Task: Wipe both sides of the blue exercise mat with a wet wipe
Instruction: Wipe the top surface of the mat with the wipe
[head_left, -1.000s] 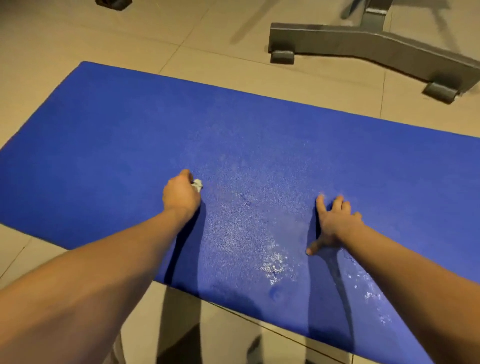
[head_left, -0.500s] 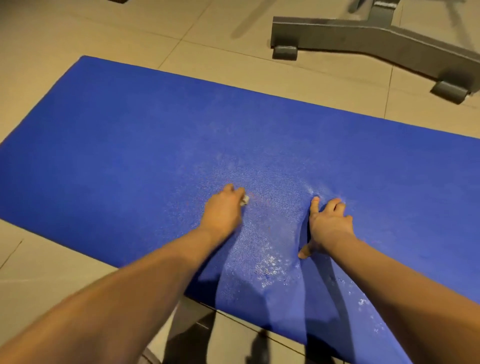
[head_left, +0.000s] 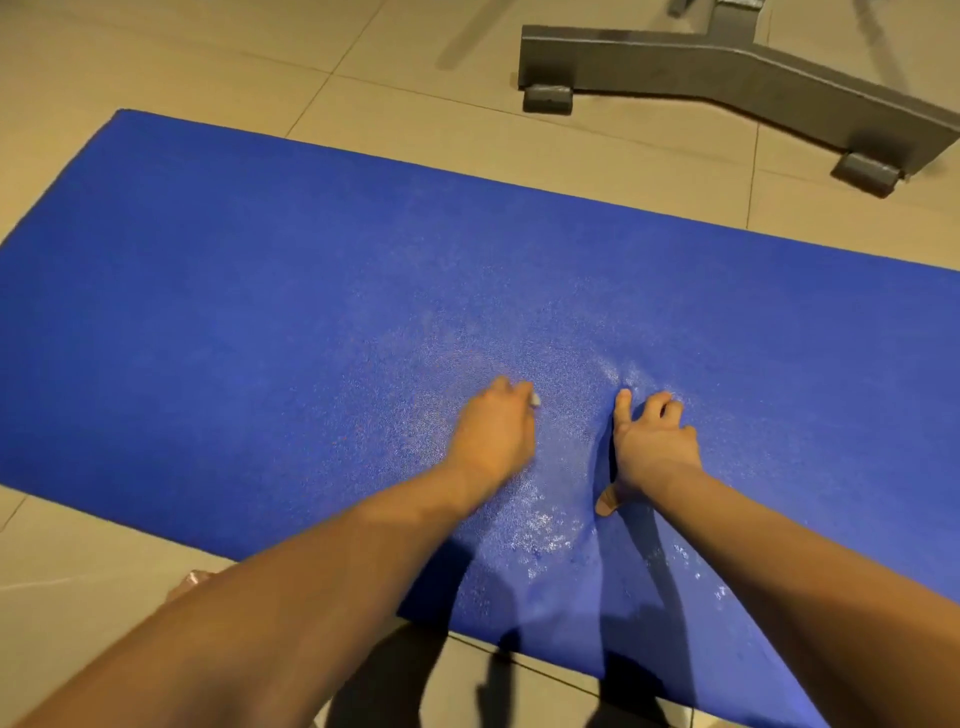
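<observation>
Two bare hands rest on a blue exercise mat that lies flat on a tiled floor. The left hand is curled into a loose fist, gripping a small white wet wipe that peeks out at its fingertips against the mat. Just to its right, the right hand presses down with fingers spread, holding nothing. Damp, shiny patches surround both hands. Well beyond the right hand stands a grey metal frame.
</observation>
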